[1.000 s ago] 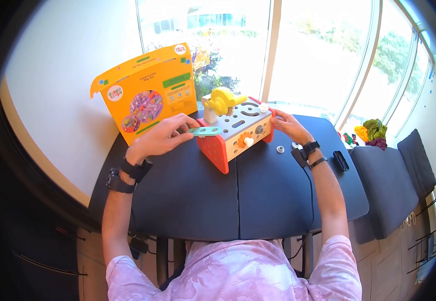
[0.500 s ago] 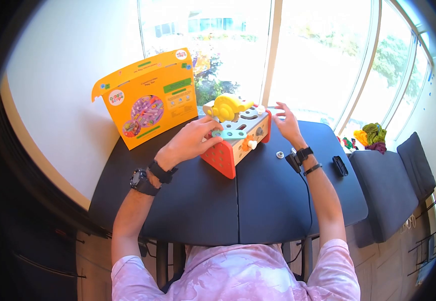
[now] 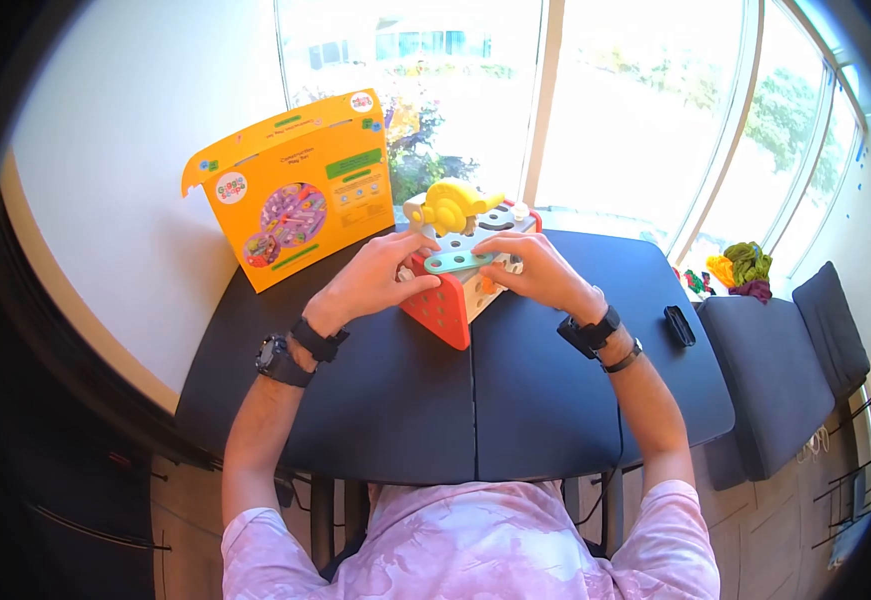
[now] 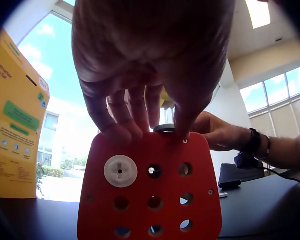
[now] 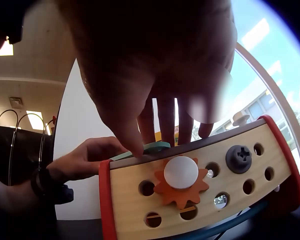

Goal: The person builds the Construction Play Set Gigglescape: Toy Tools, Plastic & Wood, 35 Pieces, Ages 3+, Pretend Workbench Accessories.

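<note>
A teal strip with round holes (image 3: 458, 262) lies over the near left end of a toy workbench's grey top (image 3: 458, 243). My left hand (image 3: 380, 270) pinches its left end between thumb and fingers, close above the red end panel (image 4: 155, 187). At the other end, my right hand (image 3: 538, 270) has its thumb on the near edge and fingers on the far side. An orange gear with a white bolt head (image 5: 181, 173) and a grey screw (image 5: 238, 159) are fitted on the wooden front. A white round piece (image 4: 120, 171) sits in the red panel.
A yellow toy part (image 3: 455, 207) stands on the bench top behind the hands. The orange-yellow box (image 3: 300, 185) is upright at the back left of the dark table (image 3: 385, 415). A black case (image 3: 678, 326) lies at the right; a grey seat (image 3: 770, 380) stands beyond.
My left hand has moved right with the teal strip, bringing it over the bench top. My right hand has left the bench's right end and come in to the strip's right end.
</note>
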Motion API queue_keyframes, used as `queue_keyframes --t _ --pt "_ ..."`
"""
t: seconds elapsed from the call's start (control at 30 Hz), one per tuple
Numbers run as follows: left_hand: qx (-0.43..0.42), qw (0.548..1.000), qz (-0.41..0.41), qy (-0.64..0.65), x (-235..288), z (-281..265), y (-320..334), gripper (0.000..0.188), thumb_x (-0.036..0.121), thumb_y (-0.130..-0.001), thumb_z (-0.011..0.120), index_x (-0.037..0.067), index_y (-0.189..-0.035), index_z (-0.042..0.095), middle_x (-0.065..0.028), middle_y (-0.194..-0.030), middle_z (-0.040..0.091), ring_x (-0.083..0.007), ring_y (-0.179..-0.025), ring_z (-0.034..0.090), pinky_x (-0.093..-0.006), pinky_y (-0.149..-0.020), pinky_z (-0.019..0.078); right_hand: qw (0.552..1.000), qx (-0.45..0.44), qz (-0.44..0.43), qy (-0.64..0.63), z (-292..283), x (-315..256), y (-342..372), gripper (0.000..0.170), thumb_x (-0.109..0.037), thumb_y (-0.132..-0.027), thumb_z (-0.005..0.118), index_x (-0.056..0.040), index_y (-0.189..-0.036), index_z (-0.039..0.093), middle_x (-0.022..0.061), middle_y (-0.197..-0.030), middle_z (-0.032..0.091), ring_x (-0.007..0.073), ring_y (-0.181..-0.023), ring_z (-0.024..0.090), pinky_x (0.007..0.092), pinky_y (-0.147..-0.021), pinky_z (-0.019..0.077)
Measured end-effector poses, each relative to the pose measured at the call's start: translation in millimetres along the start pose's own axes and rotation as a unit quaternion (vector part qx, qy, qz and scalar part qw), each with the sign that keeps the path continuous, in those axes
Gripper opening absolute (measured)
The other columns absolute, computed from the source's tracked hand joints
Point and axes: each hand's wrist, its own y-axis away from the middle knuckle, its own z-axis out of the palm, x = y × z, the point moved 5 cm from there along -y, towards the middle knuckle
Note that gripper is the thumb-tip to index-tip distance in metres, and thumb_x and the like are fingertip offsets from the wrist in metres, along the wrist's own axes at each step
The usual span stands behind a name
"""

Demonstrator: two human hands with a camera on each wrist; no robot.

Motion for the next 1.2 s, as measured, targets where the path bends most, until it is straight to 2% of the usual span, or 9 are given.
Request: queue_keyframes --t 0.33,0.43,0.57,0.67,0.97,1.07,1.17,1.2 --pt "0.007 1.000 -0.005 0.005 -4.4 2.5 -0.1 0.038 0.023 -0.095 0.087 0.005 -0.125 0.074 -0.0148 -0.113 0.077 -0.0317 -0.104 0.077 -0.0415 -0.092 0.0612 1.000 -0.012 0.020 -0.007 3.0 9.5 0.5 0.029 -0.016 -0.099 0.083 -0.0009 -0.123 0.081 0.0165 -0.118 0.082 0.0324 -0.111 0.078 0.0426 -0.103 0.0595" --pt "0.009 1.000 0.000 0.003 -4.3 2.6 0.5 0.040 0.023 -0.094 0.088 0.005 -0.126 0.074 -0.0143 -0.112 0.077 -0.0313 -0.104 0.077 -0.0413 -0.091 0.0611 0.998 -0.026 0.055 -0.014 2.0 7.7 1.0 0.035 -0.016 -0.098 0.083 -0.0015 -0.129 0.079 0.0173 -0.120 0.081 0.0327 -0.113 0.078 0.0430 -0.104 0.0590" --pt "0.016 1.000 -0.006 0.005 -4.3 3.3 0.6 0.042 0.023 -0.092 0.089 0.005 -0.127 0.074 -0.0143 -0.112 0.077 -0.0312 -0.104 0.076 -0.0409 -0.091 0.0610 1.000 0.004 0.029 0.005 0.1 3.4 1.0 0.044 -0.015 -0.095 0.084 -0.0009 -0.136 0.075 0.0183 -0.123 0.081 0.0333 -0.117 0.077 0.0429 -0.107 0.0583" --pt "0.056 0.998 0.034 0.020 -9.6 8.3 0.0 0.045 0.024 -0.092 0.092 0.006 -0.130 0.075 -0.0101 -0.101 0.072 -0.0224 -0.083 0.068 -0.0351 -0.078 0.0571 1.000 0.002 0.024 0.000 1.2 7.6 0.8 0.046 -0.013 -0.094 0.084 -0.0003 -0.137 0.074 0.0184 -0.124 0.081 0.0328 -0.119 0.077 0.0428 -0.108 0.0581" --pt "0.063 0.997 0.038 0.022 -10.6 13.6 0.7 0.047 0.022 -0.092 0.092 0.006 -0.131 0.073 -0.0090 -0.102 0.071 -0.0206 -0.085 0.068 -0.0338 -0.079 0.0570 0.999 0.002 0.033 0.000 1.0 7.6 -1.3 0.042 -0.010 -0.094 0.085 0.0001 -0.133 0.075 0.0162 -0.121 0.082 0.0294 -0.117 0.078 0.0425 -0.107 0.0586" --pt "0.032 0.999 -0.011 0.023 -3.3 10.3 1.0 0.043 0.022 -0.094 0.089 0.003 -0.129 0.073 -0.0147 -0.112 0.077 -0.0312 -0.108 0.077 -0.0421 -0.095 0.0614 0.999 0.004 0.034 0.000 1.1 7.8 -1.0 0.041 -0.010 -0.093 0.086 0.0000 -0.132 0.075 0.0159 -0.120 0.082 0.0294 -0.116 0.078 0.0423 -0.107 0.0587" --pt "0.066 0.997 0.030 0.021 -8.8 13.9 1.3 0.045 0.022 -0.092 0.092 0.006 -0.130 0.073 -0.0083 -0.101 0.070 -0.0195 -0.083 0.066 -0.0333 -0.078 0.0565 0.999 0.005 0.036 -0.002 1.0 7.3 -0.8 0.040 -0.010 -0.093 0.086 0.0000 -0.131 0.076 0.0159 -0.119 0.082 0.0295 -0.115 0.079 0.0422 -0.106 0.0589" --pt "0.067 0.997 0.031 0.020 -11.5 15.2 1.7 0.045 0.022 -0.092 0.092 0.006 -0.130 0.073 -0.0081 -0.101 0.070 -0.0196 -0.083 0.066 -0.0334 -0.078 0.0564 0.999 0.007 0.035 -0.002 1.8 8.6 -1.0 0.040 -0.010 -0.093 0.086 0.0000 -0.130 0.076 0.0160 -0.118 0.082 0.0295 -0.114 0.079 0.0422 -0.106 0.0591"
